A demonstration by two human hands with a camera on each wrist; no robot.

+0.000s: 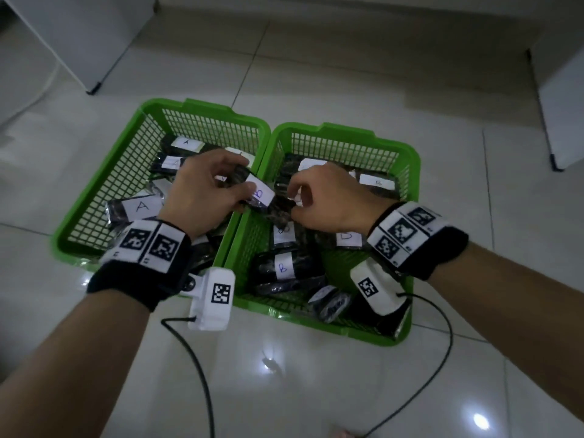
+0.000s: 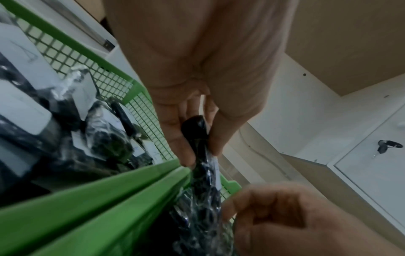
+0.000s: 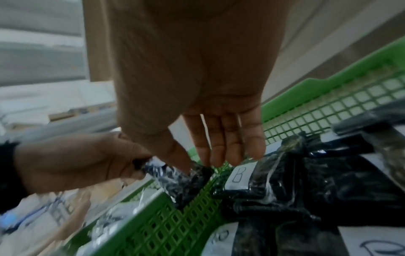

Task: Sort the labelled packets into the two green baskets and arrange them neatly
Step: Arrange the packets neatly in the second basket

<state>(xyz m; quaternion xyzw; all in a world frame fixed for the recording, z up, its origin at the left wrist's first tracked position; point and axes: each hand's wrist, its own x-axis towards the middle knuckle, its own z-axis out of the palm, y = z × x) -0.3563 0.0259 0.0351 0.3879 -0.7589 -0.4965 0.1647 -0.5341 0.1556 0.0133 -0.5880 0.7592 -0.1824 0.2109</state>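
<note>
Two green baskets stand side by side on the tiled floor. The left basket [image 1: 104,172] holds packets labelled A [image 1: 139,207]. The right basket [image 1: 414,172] holds packets labelled B [image 1: 284,263]. Both hands hold one black packet with a white B label [image 1: 262,194] above the two inner rims [image 2: 87,199]. My left hand [image 1: 227,188] grips its left end, pinching the black packet [image 2: 203,190] between thumb and fingers. My right hand [image 1: 297,200] pinches the other end, with its thumb on the crinkled wrap [image 3: 175,178]. Another B packet [image 3: 238,175] lies just beyond.
White furniture stands at the back left [image 1: 94,86] and at the right [image 1: 556,165]. Black cables [image 1: 196,358] trail from the wrist cameras over the floor tiles in front of the baskets. The packets in the right basket lie loosely piled, some overlapping.
</note>
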